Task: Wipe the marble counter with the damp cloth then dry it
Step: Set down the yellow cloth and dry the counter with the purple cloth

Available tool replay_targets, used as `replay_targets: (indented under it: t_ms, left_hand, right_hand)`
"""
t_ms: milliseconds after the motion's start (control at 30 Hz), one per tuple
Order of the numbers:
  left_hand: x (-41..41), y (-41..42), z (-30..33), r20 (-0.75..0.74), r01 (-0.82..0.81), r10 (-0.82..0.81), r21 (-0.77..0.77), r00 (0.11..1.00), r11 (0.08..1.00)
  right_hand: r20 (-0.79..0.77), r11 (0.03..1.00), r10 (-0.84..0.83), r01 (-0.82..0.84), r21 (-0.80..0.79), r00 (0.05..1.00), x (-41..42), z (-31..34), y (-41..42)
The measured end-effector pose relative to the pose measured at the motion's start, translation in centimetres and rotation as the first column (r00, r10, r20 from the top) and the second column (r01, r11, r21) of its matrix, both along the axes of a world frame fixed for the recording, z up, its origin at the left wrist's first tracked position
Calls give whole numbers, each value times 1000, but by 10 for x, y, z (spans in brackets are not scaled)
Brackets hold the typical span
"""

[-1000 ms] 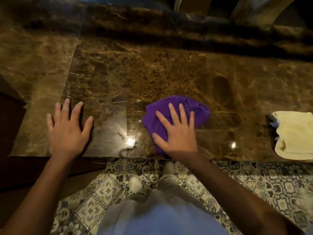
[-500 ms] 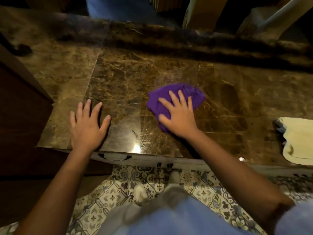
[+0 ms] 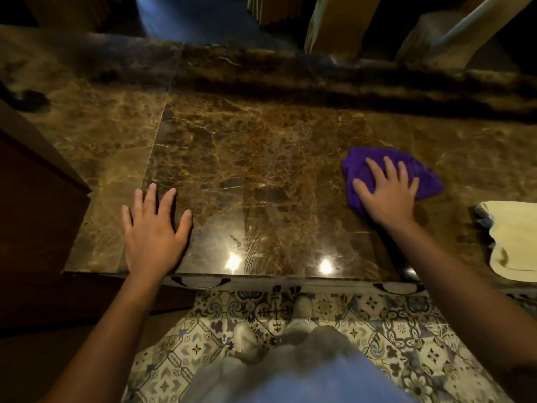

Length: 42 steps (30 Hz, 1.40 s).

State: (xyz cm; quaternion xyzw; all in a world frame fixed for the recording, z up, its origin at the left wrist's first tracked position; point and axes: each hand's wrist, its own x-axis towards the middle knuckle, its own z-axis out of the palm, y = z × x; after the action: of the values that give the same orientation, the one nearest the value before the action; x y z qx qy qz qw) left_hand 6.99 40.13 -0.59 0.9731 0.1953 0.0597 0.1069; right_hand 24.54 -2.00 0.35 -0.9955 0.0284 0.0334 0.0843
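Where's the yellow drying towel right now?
In the head view, the yellow towel lies untouched on the marble counter at the far right edge of the frame, near the front edge, just right of the purple cloth under the right hand.

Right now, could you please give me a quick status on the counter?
Right hand flat on purple cloth, mid-counter. Left hand braced on marble counter. Cream towel waiting right.

Glossy veined marble counter point(image 3: 261, 175), purple cloth point(image 3: 363, 173)
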Motion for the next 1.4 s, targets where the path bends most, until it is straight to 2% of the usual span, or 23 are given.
replay_targets:
  t_ms: [233, 367, 467, 567, 700, 800, 933, 1067, 1167, 1267, 1400]
  left_hand:
    - [0, 2, -1, 33, 2, -4, 34, 999, 999]
    - [0, 0, 4, 21, -4, 4, 22, 1000, 1000]
    - [-1, -1, 5, 20, -6, 6, 6, 1000, 1000]
    - [-1, -1, 7, 8, 6, -6, -6, 1000, 1000]
    - [-2, 0, 7, -2, 12, -12, -10, 1000, 1000]
    - [-1, 1, 4, 2, 15, -15, -10, 1000, 1000]
    - [-2, 2, 1, 17, 23, -23, -10, 1000, 1000]
    - [-4, -2, 0, 57, 28, -28, 2, 998, 1000]
    - [0, 0, -1, 64, 2, -3, 19, 998, 1000]
    - [3, 1, 0, 62, 3, -4, 10, 998, 1000]
    - [0, -1, 4, 53, 5, -5, 9, 999, 1000]
  right_hand:
    - [-91, 997, 80, -77, 28, 993, 126, 8, 88]
    - [-114, 985, 164, -156, 72, 980, 145, 13, 137]
    - [-93, 945, 325, -320, 64, 941, 99, 11, 171]
    - [-67, 885, 465, -463, 42, 883, 17, 7, 177]
    - [15, 783, 619, -618, 66, 786, -109, -1, 140]
    - [26, 771, 635, -635, 49, 772, -157, -8, 101]
    - [9, 829, 560, -560, 12, 829, -104, -2, 86]
    - [26, 961, 277, -277, -6, 960, 10, 4, 87]
    - [-28, 990, 142, -141, 16, 989, 94, 3, 125]
    - [-62, 982, 186, -185, 21, 981, 137, 7, 180]
    - [-38, 888, 459, -457, 41, 888, 96, 7, 239]
